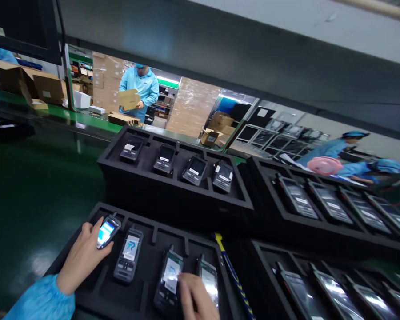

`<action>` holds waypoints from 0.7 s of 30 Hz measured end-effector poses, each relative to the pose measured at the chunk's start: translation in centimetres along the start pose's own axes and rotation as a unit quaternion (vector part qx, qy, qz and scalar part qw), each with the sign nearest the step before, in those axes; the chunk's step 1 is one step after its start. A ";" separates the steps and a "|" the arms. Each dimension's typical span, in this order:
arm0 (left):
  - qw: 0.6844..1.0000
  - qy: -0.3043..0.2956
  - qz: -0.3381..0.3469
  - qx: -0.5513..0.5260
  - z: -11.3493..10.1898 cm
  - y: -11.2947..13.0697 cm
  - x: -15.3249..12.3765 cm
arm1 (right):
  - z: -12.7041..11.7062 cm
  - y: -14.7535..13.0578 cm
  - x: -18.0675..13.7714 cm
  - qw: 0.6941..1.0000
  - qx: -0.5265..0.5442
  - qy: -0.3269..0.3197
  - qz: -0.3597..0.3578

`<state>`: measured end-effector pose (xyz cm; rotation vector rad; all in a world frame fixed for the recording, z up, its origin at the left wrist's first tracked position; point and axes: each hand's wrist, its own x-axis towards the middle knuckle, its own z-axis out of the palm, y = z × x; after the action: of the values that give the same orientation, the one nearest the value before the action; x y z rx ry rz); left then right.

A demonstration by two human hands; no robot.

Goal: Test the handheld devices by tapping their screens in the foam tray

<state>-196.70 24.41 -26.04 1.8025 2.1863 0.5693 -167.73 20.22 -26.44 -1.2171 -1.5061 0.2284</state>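
Note:
A black foam tray (96, 293) near me holds several handheld devices with lit screens. My left hand (82, 258) is closed round the leftmost device (107, 231) and tilts it up out of its slot. My right hand (196, 295) reaches in from the bottom edge, its fingers lying across two devices: the third device (169, 278) and the fourth device (209, 280). Between my hands a second device (129, 254) lies flat in its slot, untouched.
Another foam tray (173, 200) of dark-screened devices sits behind, and two more trays (320, 231) lie to the right. A blue-and-yellow tool (231, 271) lies between trays. The green conveyor (36, 186) runs left. People in blue coats work beyond, among cardboard boxes (40, 84).

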 end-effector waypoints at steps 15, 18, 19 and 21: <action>0.746 -0.152 -0.127 -0.635 2.3 6.9 -3.0 | 8.2 -2.2 -2.2 0.958 0.247 -0.137 0.051; 0.742 -0.148 -0.126 -0.641 3.4 6.4 -3.2 | 8.1 -2.5 -2.1 0.957 0.245 -0.123 0.098; 0.742 -0.148 -0.125 -0.642 3.9 6.2 -3.4 | 8.0 -2.7 -2.0 0.959 0.237 -0.114 0.110; 0.746 -0.147 -0.126 -0.638 4.6 6.1 -3.7 | 7.9 -3.0 -1.9 0.965 0.209 -0.115 0.110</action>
<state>-188.61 22.41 -27.62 0.7246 1.1354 1.1889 -176.13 21.07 -28.28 -1.0354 -1.4212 0.8188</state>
